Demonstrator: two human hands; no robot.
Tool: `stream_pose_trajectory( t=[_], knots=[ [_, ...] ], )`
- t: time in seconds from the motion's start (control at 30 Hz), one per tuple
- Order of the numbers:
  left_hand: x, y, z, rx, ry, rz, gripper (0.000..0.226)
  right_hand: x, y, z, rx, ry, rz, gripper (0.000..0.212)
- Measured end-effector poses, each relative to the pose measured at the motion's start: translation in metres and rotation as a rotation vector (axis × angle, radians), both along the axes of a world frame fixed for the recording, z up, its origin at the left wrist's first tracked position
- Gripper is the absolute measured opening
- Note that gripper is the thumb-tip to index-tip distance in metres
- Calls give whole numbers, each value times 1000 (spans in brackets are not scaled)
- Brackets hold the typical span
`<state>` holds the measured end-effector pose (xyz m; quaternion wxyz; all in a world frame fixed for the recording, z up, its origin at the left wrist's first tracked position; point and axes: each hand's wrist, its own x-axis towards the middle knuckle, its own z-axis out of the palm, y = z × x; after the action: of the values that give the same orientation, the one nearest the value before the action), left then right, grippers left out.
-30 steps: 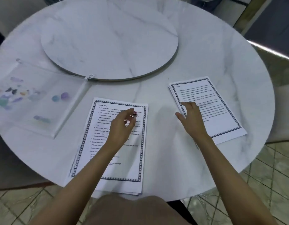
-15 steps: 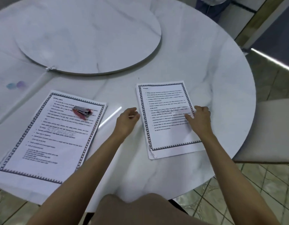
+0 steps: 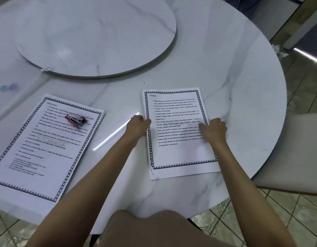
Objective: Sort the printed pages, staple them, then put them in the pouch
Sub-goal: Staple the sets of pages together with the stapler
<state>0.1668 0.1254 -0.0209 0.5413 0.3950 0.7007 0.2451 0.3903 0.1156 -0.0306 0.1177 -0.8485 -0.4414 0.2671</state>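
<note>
**Pages: right stack (image 3: 179,107) held at both side edges**

Right stack lies flat on the marble table (image 3: 243,77), towards its near right side. Top sheet is headed STORAGE and has a black patterned border.
Left hand (image 3: 137,126) pinches the stack's left edge, fingers curled.
Right hand (image 3: 214,130) grips the right edge, thumb on top of the sheet.
Hands are apart, one on either side, with the stack between them.
Left stack (image 3: 43,154) sits well apart to the left, skewed, same border style.
Small red-and-metal stapler (image 3: 76,118) lies on the upper part of the left stack, with no hand on it.
Clear zip pouch (image 3: 9,88) lies flat at far left, partly out of view. Its zip pull (image 3: 46,69) sits at the rim of the round turntable (image 3: 93,32).
Pale chair seat (image 3: 296,148) is to the right of the table, over a tiled floor (image 3: 305,220).
</note>
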Motion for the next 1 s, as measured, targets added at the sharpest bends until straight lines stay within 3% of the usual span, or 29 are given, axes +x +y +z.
stream_pose_trajectory(
  t=[0.1, 0.3, 0.43, 0.7, 1.0],
  knots=[
    [3, 0, 0, 15, 44, -24, 19, 6, 3, -2, 17, 78, -52, 49],
    [1, -9, -7, 159, 188, -94, 8, 12, -2, -3, 58, 119, 40, 18],
    [-9, -17, -8, 206, 176, -105, 16, 8, -12, 1, 145, 149, 110, 20],
    [-36, -25, -10, 192, -48, 19, 9, -10, -37, 6, 229, 249, 141, 18],
    [-66, -5, 3, 295, -10, 75, 18, -44, -72, 11, 330, 326, 120, 16]
  ],
)
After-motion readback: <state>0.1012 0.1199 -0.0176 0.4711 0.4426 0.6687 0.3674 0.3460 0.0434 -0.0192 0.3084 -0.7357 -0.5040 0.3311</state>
